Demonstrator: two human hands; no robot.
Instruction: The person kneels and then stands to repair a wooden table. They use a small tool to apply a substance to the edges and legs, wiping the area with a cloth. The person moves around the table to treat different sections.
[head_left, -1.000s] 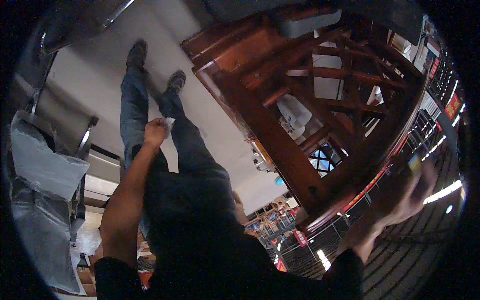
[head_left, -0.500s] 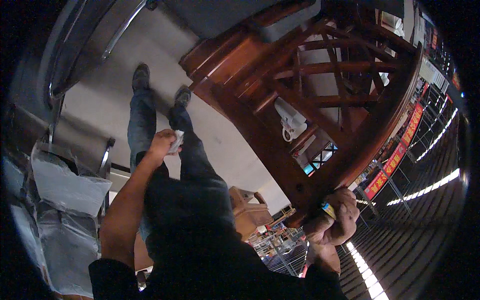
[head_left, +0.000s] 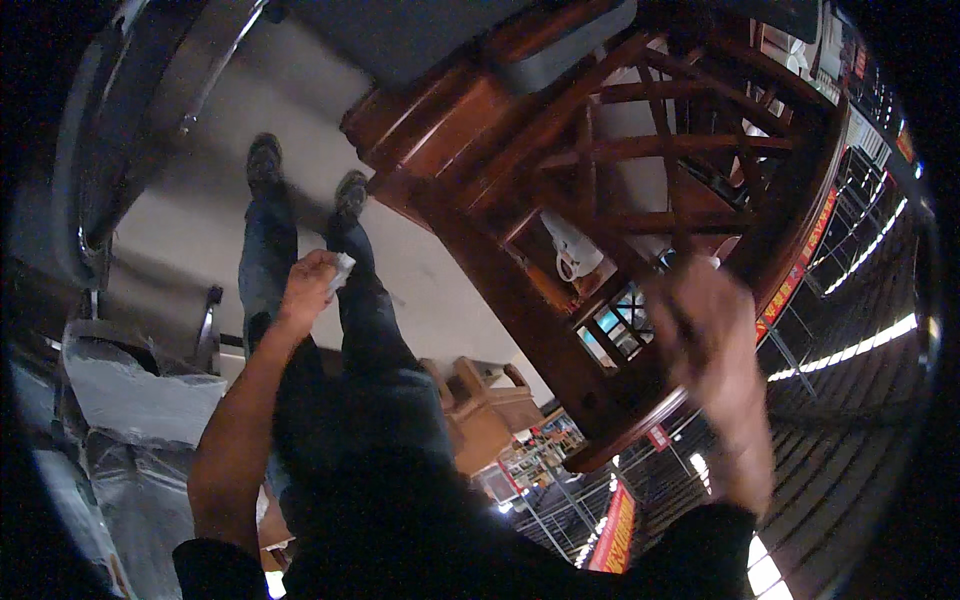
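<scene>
My left hand (head_left: 308,285) is held out in front of my dark trousers, its fingers closed round a small white crumpled wad (head_left: 342,268). Blurred by motion, my right hand (head_left: 705,330) is raised in front of the rim of a reddish-brown wooden piece of furniture (head_left: 480,130) with crossed struts. The blur hides whether that hand holds anything. A white object (head_left: 570,255) sits inside the wooden frame. Beyond my hands, my two dark shoes (head_left: 263,160) stand on a pale floor.
Grey plastic-wrapped goods (head_left: 130,400) and a metal frame (head_left: 205,330) stand at my left. A curved metal rail (head_left: 200,80) runs along the upper left. Brown cardboard boxes (head_left: 480,400) lie beside my legs. Shop shelving and strip lights (head_left: 860,345) fill the right side.
My right hand has swung up from the lower right to the wooden rim. My left hand has stayed by my legs with the white wad. The view has tilted.
</scene>
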